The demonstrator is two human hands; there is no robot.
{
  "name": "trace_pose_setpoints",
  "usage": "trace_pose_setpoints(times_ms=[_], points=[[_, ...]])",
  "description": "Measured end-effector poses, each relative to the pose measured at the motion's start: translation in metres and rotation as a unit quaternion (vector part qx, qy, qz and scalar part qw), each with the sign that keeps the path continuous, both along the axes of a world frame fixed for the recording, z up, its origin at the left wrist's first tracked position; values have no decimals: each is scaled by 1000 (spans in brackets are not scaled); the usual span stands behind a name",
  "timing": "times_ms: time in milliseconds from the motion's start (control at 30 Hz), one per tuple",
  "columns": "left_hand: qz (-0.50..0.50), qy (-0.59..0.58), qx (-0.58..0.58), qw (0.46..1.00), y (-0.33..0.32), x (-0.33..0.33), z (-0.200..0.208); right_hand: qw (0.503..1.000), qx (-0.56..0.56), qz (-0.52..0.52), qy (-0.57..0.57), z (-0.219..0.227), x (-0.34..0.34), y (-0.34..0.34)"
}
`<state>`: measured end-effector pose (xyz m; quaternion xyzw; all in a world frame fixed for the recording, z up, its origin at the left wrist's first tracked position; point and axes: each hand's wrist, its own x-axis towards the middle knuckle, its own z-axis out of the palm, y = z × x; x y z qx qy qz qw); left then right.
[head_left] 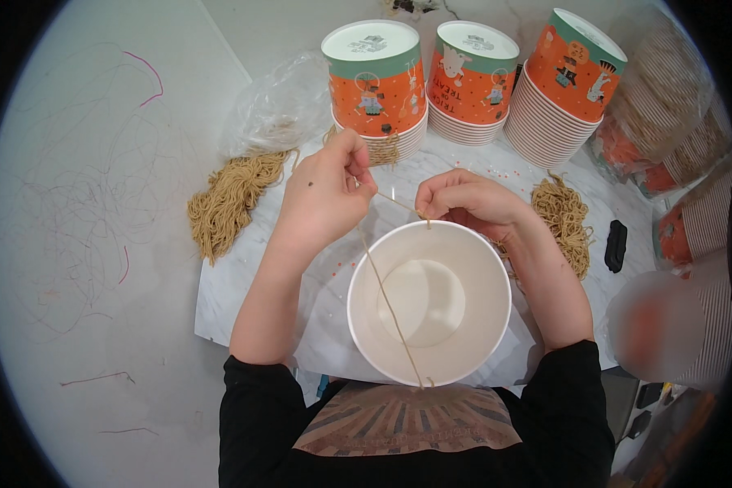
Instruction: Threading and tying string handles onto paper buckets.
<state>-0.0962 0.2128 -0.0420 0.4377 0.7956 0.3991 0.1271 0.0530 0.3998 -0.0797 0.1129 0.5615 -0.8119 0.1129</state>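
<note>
A white paper bucket (pixel 368 302) stands with its mouth up in front of my chest. One thin tan cord (pixel 386 297) comes from the bucket's near rim and crosses its mouth up to my left hand (pixel 325 195), which pinches it. From there a short stretch of cord runs down to the far rim, where a small end hangs inside. My right hand (pixel 473 199) is closed at that far rim, its thumb and fingers on the cord; the exact grip is partly hidden.
Tan cord bundles (pixel 234 199) lie left, and another pile (pixel 563 220) lies right beside a small black object (pixel 616 246). Behind stand stacks of orange and green paper buckets (pixel 376 98). A clear plastic bag (pixel 272 106) sits at back left; bagged bucket stacks (pixel 663 89) line the right.
</note>
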Motion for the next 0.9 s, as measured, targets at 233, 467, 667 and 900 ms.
trace_pose_setpoints(times_ms=[233, 467, 667, 900], points=[[-12, 85, -72, 994, -4, 2, 1, 999, -28, 28, -4, -15, -4, 5], [-129, 168, -21, 977, -31, 1, 17, 970, 238, 8, 45, 4, 7, 14], [-596, 78, -69, 796, -60, 36, 53, 926, 362, -40, 104, 25, 28, 44], [-604, 134, -91, 781, -60, 83, 18, 910, 388, -64, 131, 47, 47, 49]])
